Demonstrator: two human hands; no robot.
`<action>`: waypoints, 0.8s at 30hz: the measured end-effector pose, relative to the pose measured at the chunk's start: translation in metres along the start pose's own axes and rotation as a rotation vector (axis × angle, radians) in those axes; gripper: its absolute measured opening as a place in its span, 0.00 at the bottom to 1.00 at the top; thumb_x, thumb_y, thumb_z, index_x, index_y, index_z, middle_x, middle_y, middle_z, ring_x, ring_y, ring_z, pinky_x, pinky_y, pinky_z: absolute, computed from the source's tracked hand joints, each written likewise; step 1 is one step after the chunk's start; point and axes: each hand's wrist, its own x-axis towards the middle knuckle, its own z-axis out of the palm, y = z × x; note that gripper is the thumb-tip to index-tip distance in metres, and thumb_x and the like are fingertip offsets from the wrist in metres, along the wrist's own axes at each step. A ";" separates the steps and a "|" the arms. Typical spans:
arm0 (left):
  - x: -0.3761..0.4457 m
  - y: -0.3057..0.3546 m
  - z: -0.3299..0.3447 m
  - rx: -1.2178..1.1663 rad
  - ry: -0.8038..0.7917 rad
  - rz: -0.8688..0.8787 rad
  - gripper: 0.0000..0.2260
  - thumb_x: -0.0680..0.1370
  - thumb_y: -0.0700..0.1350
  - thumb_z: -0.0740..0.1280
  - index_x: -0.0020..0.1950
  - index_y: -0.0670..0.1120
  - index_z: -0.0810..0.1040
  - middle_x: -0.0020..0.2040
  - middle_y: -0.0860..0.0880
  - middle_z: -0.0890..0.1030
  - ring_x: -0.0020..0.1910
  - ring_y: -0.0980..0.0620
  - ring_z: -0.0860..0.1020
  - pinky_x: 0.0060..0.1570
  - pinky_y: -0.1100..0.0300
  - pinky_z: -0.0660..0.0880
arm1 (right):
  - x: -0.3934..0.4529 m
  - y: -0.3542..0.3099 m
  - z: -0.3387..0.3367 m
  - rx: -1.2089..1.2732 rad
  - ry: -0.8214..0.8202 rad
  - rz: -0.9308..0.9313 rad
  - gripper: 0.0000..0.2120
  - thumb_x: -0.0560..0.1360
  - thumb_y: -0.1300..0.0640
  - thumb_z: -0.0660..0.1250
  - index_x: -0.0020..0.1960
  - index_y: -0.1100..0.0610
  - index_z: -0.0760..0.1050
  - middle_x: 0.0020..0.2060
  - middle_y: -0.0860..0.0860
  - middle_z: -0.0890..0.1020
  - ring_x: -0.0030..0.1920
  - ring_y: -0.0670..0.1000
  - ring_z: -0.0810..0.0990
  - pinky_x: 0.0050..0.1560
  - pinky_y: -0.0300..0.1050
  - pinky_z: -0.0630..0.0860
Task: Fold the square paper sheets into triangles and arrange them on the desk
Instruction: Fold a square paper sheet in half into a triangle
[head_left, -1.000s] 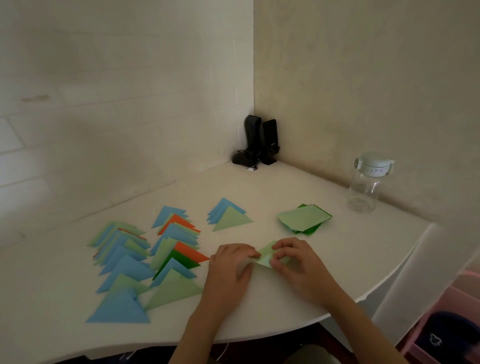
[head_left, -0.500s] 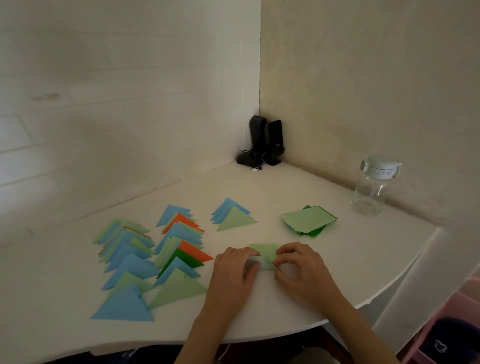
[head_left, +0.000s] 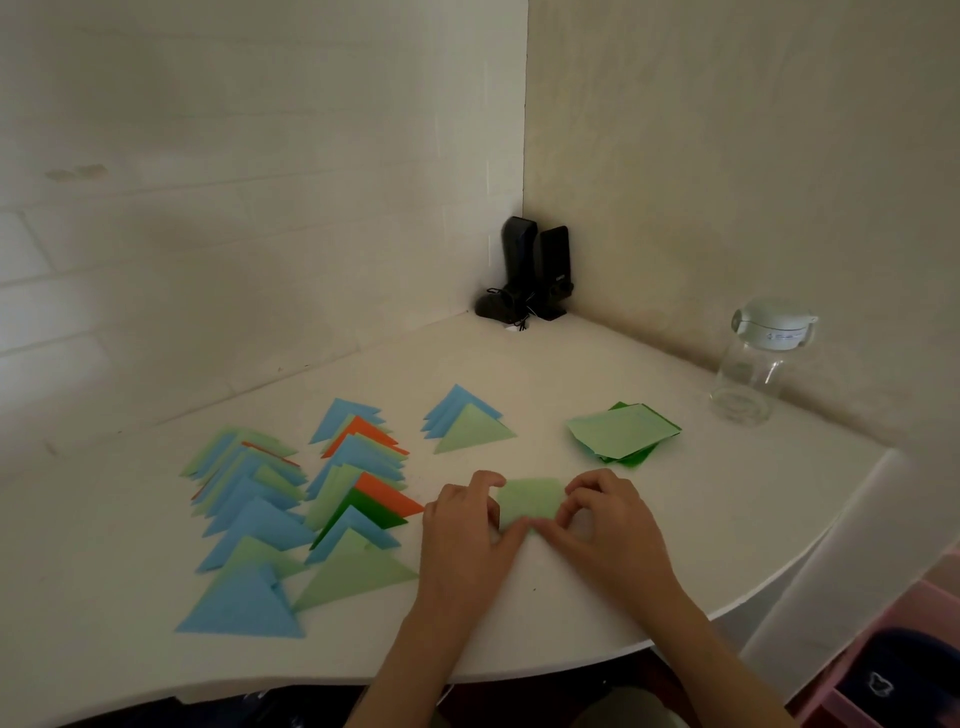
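- Folding was the step in hand: a light green sheet (head_left: 530, 500) lay on the worktop (head_left: 597, 364) near its front edge, between the two hands, and was not yet a finished triangle.
- Left hand (head_left: 467, 525) had its fingers curled over the left side of the sheet; thumb and fingertips pinched the paper at its near edge.
- Right hand (head_left: 605, 519) mirrored it on the right side, fingers bent and pinching the paper. Both grips were closed on the sheet, and the two thumbs nearly met at the near edge.
- For a clean fold, the corners should be matched before any crease is pressed; one hand should pin the aligned corners while the other runs a fingertip outward along the fold.
- Pressure should go straight down into the worktop, since thin paper is likely to skid or buckle on the smooth surface.
- Unfolded green squares (head_left: 623, 434) waited in a stack toward the right rear, well apart from the hands.
- Finished triangles (head_left: 291, 499) lay in overlapping rows on the left half, with a short row (head_left: 467, 423) nearer the middle; that row looked the likely place for the new piece.
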 end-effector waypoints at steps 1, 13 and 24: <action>0.000 0.000 0.000 -0.013 -0.003 -0.014 0.17 0.69 0.52 0.73 0.54 0.53 0.73 0.34 0.57 0.74 0.41 0.54 0.72 0.45 0.55 0.70 | 0.000 0.000 0.000 0.002 -0.007 0.003 0.13 0.64 0.36 0.70 0.32 0.44 0.74 0.44 0.41 0.73 0.47 0.44 0.72 0.48 0.40 0.70; -0.001 -0.006 -0.002 -0.170 -0.032 -0.086 0.15 0.70 0.40 0.72 0.50 0.54 0.73 0.36 0.56 0.76 0.43 0.58 0.72 0.43 0.66 0.67 | 0.001 0.001 -0.005 0.049 -0.091 0.012 0.09 0.69 0.47 0.71 0.45 0.37 0.73 0.47 0.37 0.75 0.51 0.43 0.71 0.53 0.42 0.69; -0.001 -0.008 0.000 0.096 -0.020 0.096 0.05 0.72 0.45 0.64 0.39 0.52 0.79 0.39 0.56 0.77 0.39 0.52 0.74 0.38 0.57 0.73 | 0.004 0.004 -0.009 0.144 -0.177 0.069 0.13 0.74 0.52 0.64 0.48 0.32 0.75 0.46 0.35 0.76 0.46 0.38 0.70 0.48 0.37 0.68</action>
